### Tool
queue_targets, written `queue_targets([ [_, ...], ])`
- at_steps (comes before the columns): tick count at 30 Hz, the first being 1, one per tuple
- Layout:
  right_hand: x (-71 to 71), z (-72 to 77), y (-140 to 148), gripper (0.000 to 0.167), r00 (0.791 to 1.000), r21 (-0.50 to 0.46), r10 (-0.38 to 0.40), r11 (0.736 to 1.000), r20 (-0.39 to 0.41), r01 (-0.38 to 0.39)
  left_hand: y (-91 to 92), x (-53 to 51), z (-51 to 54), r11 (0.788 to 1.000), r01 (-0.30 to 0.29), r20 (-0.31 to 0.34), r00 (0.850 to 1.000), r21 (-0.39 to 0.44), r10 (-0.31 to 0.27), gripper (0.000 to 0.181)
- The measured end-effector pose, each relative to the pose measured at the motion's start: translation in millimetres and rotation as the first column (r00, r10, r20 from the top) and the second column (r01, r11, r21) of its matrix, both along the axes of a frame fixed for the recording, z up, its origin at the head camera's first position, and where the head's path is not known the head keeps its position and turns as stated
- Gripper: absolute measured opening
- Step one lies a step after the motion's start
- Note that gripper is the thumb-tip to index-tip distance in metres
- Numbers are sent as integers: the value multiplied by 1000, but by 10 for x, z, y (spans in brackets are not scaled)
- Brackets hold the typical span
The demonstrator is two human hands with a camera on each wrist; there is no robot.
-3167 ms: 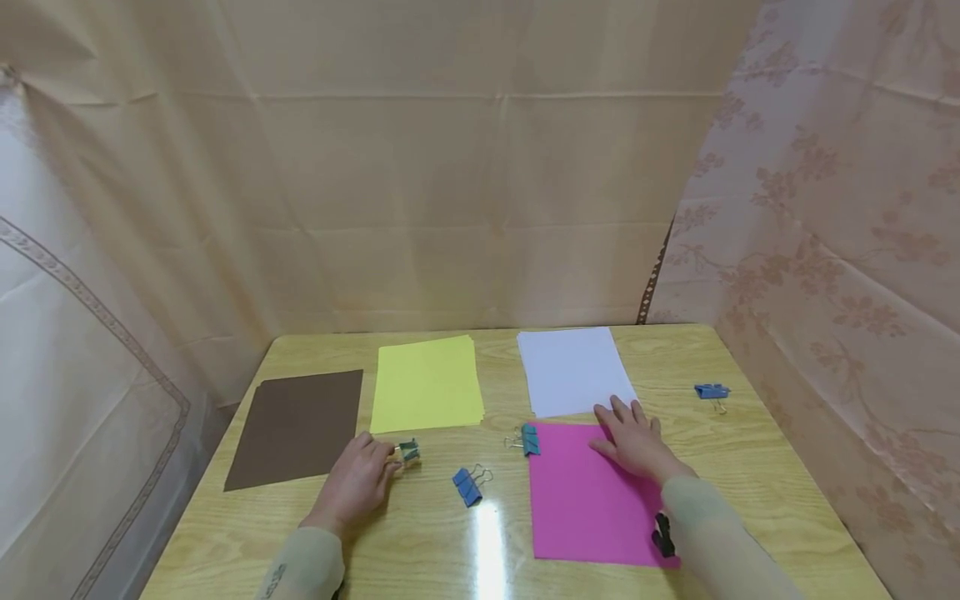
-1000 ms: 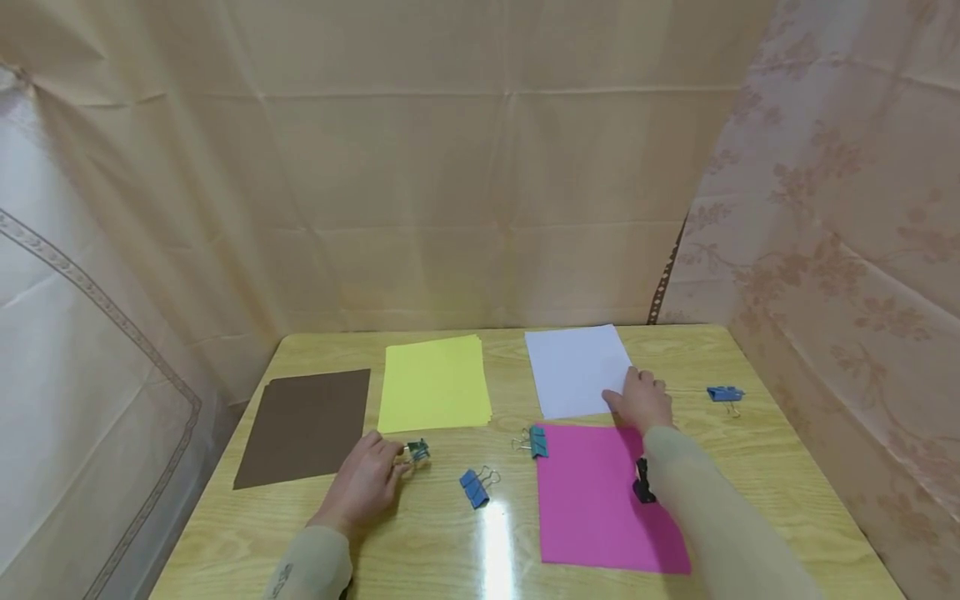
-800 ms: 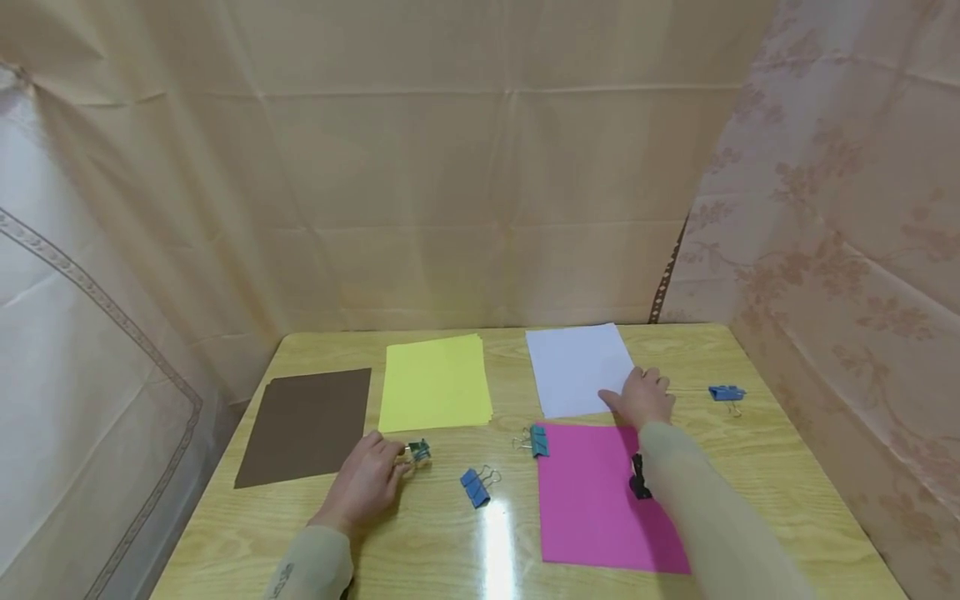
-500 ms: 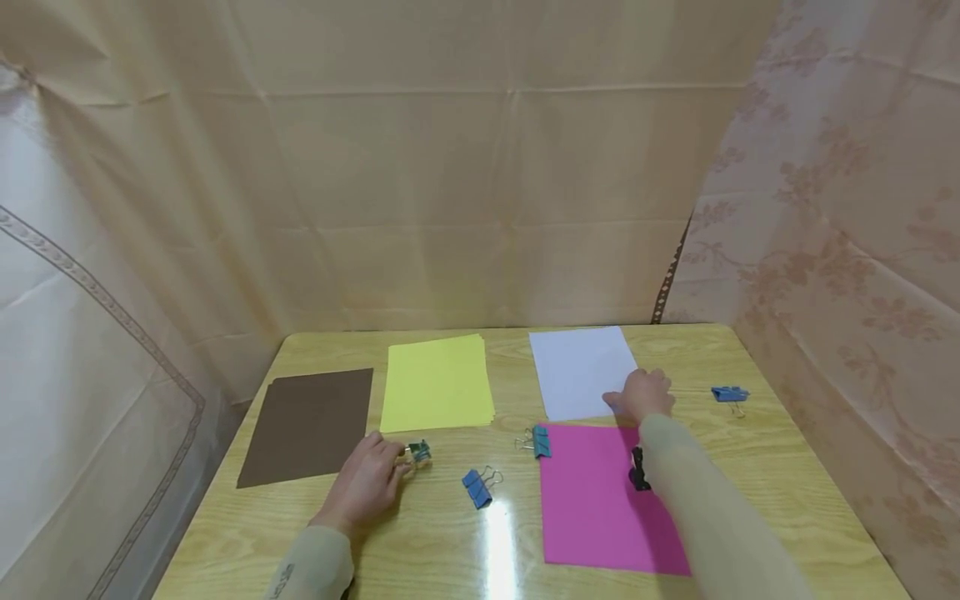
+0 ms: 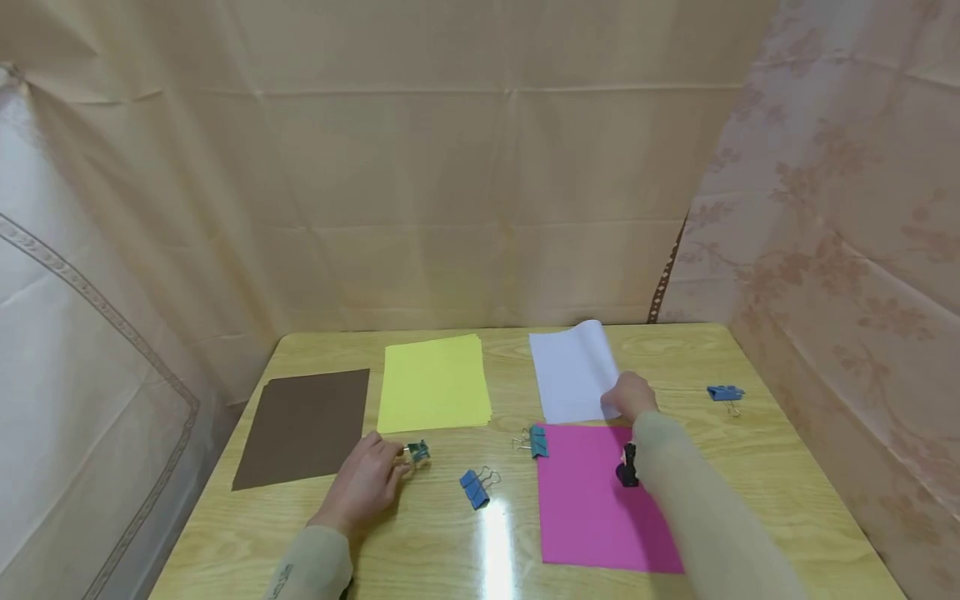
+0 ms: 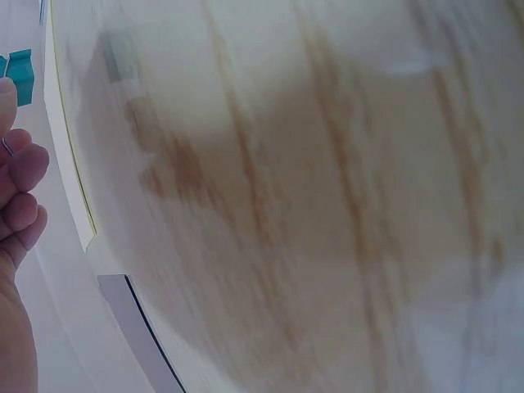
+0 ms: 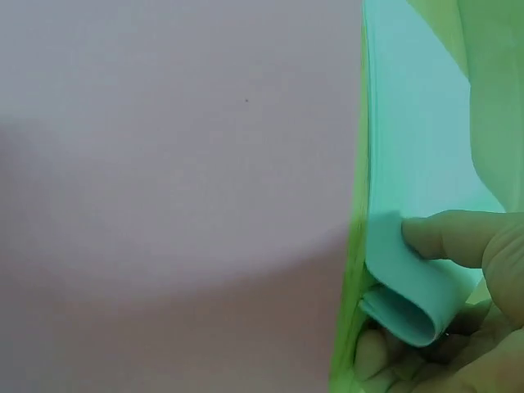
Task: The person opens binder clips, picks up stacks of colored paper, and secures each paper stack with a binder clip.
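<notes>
My left hand (image 5: 363, 479) pinches a teal binder clip (image 5: 418, 452) by its wire handles, just above or on the table. In the left wrist view the clip's teal body (image 6: 20, 78) shows beyond the fingertips. My right hand (image 5: 633, 393) grips the lower right side of a stack of white paper (image 5: 562, 375). The right wrist view shows the thumb on top of the paper (image 7: 417, 164) and fingers below, with the edge curled over into a loop. Nearer me lies a pink stack (image 5: 585, 508) under the right forearm, with another teal binder clip (image 5: 538, 441) on its left edge.
A yellow stack of paper (image 5: 435, 383) and a brown one (image 5: 303, 429) lie at centre left. One blue binder clip (image 5: 475, 489) sits left of the pink stack, another blue binder clip (image 5: 725, 392) at the far right. Curtains (image 5: 465, 167) hang behind the wooden table.
My right hand has gone from resting over the pink and white stacks to the white stack's right side, and that side, flat before, is now curled leftward. The left hand keeps its clip.
</notes>
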State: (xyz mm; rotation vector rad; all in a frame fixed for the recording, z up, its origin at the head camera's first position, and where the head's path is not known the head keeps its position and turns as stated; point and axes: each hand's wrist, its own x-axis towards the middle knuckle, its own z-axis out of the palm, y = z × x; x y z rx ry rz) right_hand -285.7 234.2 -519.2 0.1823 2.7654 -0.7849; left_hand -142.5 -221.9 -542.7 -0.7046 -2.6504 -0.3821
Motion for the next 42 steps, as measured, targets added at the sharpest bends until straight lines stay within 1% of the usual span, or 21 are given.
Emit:
queue_targets([
  [2,6,-3,3,32,1000,-47,-13,999,-6,13,2,4,5,1000,-2,5,1000,4,2,20],
  [5,18,16,12,40,998,-126,-58,990,6,58,1,9,8,1000,-6,-1,1000,3,6,21],
  [8,30,50,24,50,993,-207,-109,972,41,115,-1,12,11,1000,-3,-16,1000,2,3,23],
  [11,44,67,44,56,987,-262,-132,953,90,152,-2,10,9,1000,2,-25,1000,0,-2,22],
  [13,58,66,59,56,984,-265,-135,951,120,162,-2,7,10,1000,4,-22,1000,0,-4,22],
  [15,74,67,74,56,981,-252,-135,953,136,166,-2,4,7,1000,4,-13,1000,1,-4,22],
  [18,105,88,90,57,980,-227,-139,959,140,169,-1,-1,10,1000,-5,11,1000,2,5,22],
  [21,134,117,100,62,980,-217,-145,961,136,173,-1,-5,10,1000,-19,39,999,-2,19,21],
  [25,147,108,134,70,979,-209,-151,962,139,178,-4,-11,5,1000,-27,57,998,-3,27,22],
  [28,130,59,182,69,977,-258,-157,947,141,189,-6,-13,5,1000,-28,61,998,-1,28,22],
  [30,121,37,215,69,975,-312,-162,928,154,203,-8,-11,9,1000,-31,67,997,-3,31,22],
  [32,114,20,250,71,967,-351,-174,908,184,230,-8,-8,13,999,-35,75,997,-4,36,22],
  [33,114,19,264,72,961,-355,-184,901,205,249,-8,-5,16,999,-39,81,996,-6,39,22],
  [35,113,13,293,74,949,-344,-203,897,240,279,-6,-1,20,999,-45,95,994,-7,46,22],
  [37,114,8,313,72,938,-325,-223,895,267,305,-4,3,24,999,-53,109,993,-8,53,23],
  [42,110,-5,329,60,928,-300,-240,897,285,324,2,11,35,998,-59,122,991,-10,60,23],
])
